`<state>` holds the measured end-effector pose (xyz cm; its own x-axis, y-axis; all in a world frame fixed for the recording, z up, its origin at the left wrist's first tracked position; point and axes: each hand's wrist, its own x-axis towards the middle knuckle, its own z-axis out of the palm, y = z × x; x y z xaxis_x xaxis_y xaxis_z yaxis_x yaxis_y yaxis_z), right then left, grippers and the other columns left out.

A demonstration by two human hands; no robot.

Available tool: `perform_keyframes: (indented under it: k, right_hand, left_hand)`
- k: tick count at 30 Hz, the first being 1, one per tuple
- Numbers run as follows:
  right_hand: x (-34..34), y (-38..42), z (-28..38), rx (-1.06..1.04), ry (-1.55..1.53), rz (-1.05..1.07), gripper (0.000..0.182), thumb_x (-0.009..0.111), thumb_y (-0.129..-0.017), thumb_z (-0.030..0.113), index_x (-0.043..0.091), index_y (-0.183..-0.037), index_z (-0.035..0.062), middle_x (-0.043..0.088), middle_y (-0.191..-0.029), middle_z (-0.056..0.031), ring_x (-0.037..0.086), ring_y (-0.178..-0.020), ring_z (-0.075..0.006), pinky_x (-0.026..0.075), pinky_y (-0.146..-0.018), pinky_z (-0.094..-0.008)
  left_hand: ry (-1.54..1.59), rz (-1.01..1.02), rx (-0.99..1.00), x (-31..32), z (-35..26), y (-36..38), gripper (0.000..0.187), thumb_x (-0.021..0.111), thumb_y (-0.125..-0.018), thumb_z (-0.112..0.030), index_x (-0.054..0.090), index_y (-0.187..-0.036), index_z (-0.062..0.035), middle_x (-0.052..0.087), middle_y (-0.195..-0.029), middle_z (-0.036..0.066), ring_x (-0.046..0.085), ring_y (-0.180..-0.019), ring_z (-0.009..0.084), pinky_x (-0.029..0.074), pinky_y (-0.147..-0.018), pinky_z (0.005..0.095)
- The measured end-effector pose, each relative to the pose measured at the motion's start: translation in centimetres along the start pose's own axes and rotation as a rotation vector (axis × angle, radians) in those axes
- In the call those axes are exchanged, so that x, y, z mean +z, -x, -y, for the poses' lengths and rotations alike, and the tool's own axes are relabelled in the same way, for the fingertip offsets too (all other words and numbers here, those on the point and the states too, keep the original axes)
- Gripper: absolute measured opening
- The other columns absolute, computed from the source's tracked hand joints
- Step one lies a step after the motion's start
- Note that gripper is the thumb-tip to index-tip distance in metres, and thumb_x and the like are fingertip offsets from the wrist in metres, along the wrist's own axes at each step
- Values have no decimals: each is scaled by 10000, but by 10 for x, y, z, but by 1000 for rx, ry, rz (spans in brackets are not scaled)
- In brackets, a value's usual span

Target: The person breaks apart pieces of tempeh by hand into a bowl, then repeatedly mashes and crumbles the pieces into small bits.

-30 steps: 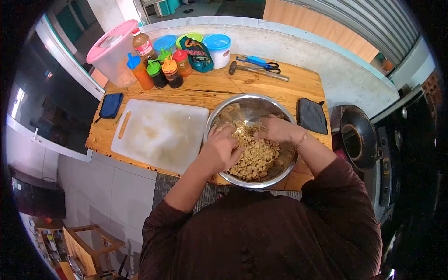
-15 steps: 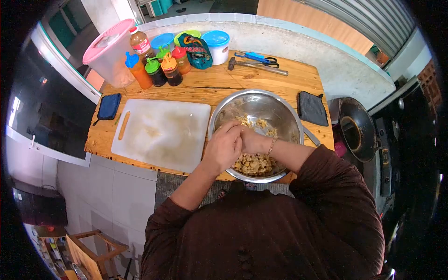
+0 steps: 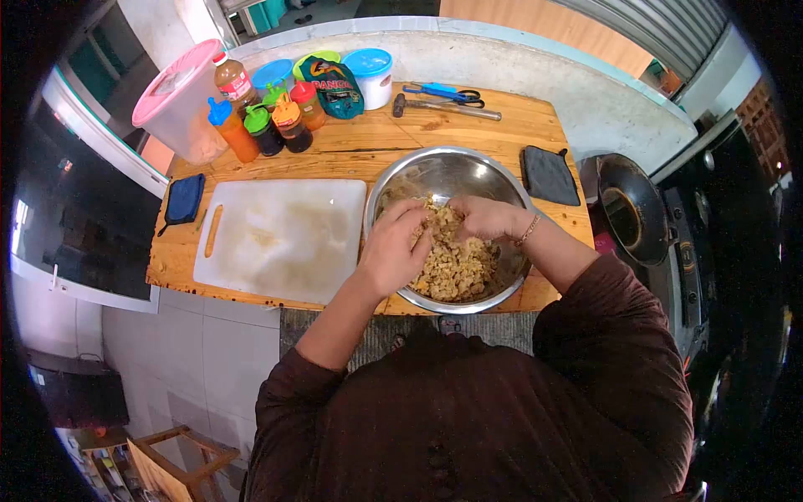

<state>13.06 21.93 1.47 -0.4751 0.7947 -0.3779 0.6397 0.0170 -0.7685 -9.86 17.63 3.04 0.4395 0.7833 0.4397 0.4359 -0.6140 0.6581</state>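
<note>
A crumbly, yellow-brown food mixture [image 3: 456,272] fills the near part of a large metal bowl [image 3: 532,259]. Inside the bowl, my left hand [image 3: 396,248] lies against the mixture's left side, thumb apart from the bent fingers. Across from it, my right hand [image 3: 491,219], with a bracelet at the wrist, reaches down into the mixture from the right. Its fingertips are partly buried, so how far they close is hidden. Some mixture lies between the two hands. What the mixture is made of cannot be made out.
Left of the bowl lies a white cutting board [image 3: 280,238]. Sauce bottles [image 3: 293,124], a pink-lidded container [image 3: 180,109] and tubs stand behind it. A hammer [image 3: 447,108] and scissors [image 3: 468,99] lie at the back. Dark cloth pads [image 3: 549,176] flank the work area; a wok [image 3: 636,213] sits right.
My hands were close together over the bowl's middle; now they are apart, on either side of the mixture. More of the mixture shows, and it is heaped toward the middle.
</note>
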Motion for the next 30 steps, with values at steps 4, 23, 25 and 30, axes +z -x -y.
perform_keyframes:
  k: [4,23,25,30]
  right_hand:
    - [-3,4,5,90,0,0,275,656,-793,52,662,-1054,-33,676,-778,-93,636,-761,-187,519,-704,-337]
    - [23,28,18,52,592,45,502,693,-787,407,649,-1001,-45,626,-1067,-288,596,-1034,-408,489,-896,-448]
    - [44,23,16,6,545,44,473,706,-784,359,628,-1008,-50,581,-1172,-303,547,-1135,-399,469,-933,-440]
    - [91,-26,-7,-171,399,-54,265,648,-770,115,678,-940,-87,652,-967,-299,651,-953,-407,525,-833,-432]
  left_hand:
    - [13,77,-24,1,1,-1,233,663,-844,-75,650,-1064,0,628,-1135,199,609,-1070,370,490,-938,399]
    - [-92,-6,-15,7,1,10,179,632,-838,-86,645,-990,8,622,-1036,171,606,-968,370,498,-847,441]
    - [-110,-18,-84,8,-5,10,197,646,-844,-94,656,-1016,2,638,-1060,179,613,-999,370,502,-878,419]
    - [-141,-52,-134,10,-8,9,209,652,-846,-97,657,-1023,13,653,-1035,186,626,-984,373,512,-864,402]
